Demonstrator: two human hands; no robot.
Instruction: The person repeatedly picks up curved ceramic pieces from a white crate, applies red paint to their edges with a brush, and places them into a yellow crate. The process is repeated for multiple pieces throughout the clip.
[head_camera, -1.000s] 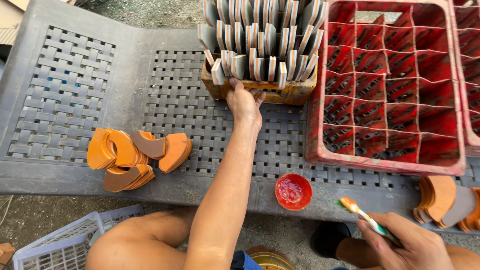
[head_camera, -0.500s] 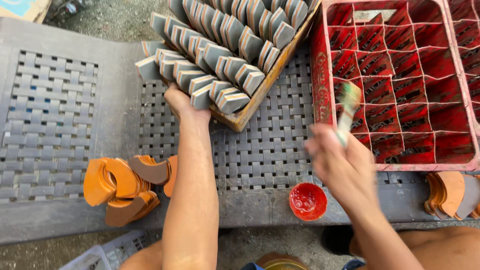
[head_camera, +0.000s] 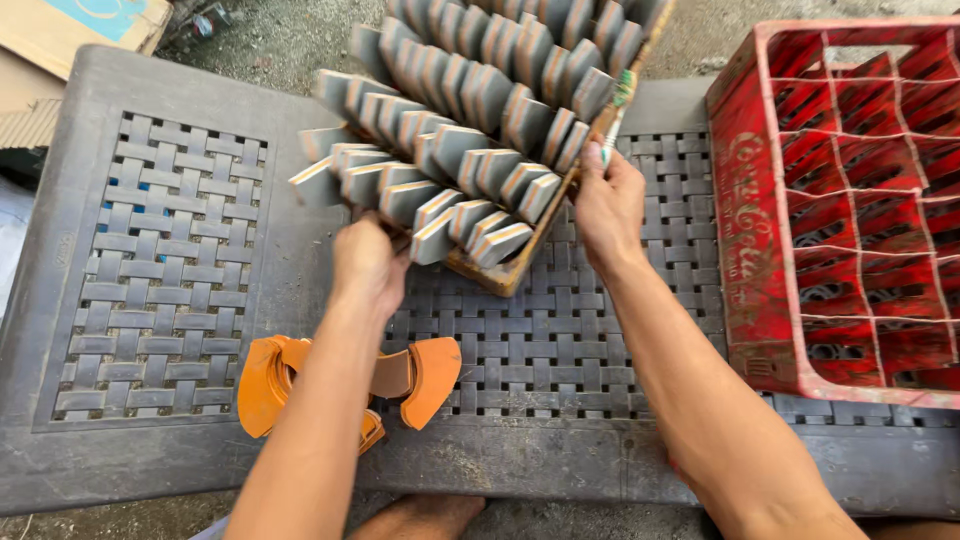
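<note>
Both hands gripping a tilted wooden tray (head_camera: 505, 280) of grey pieces (head_camera: 470, 150).
We are clasping its near corner with our left hand (head_camera: 368, 265), fingers curled; our right hand (head_camera: 608, 205) is pinching its right edge, holding a brush (head_camera: 615, 110).

Both hands (head_camera: 368, 262) gripping wooden tray (head_camera: 520, 262) of grey pieces (head_camera: 470, 130), red crate (head_camera: 850, 210) beside

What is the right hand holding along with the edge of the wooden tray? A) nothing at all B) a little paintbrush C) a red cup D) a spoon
B: the right hand grips the edge of the wooden tray with a little paintbrush pinched against it, its tip pointing up, while the left hand holds the tray's other side.
</note>
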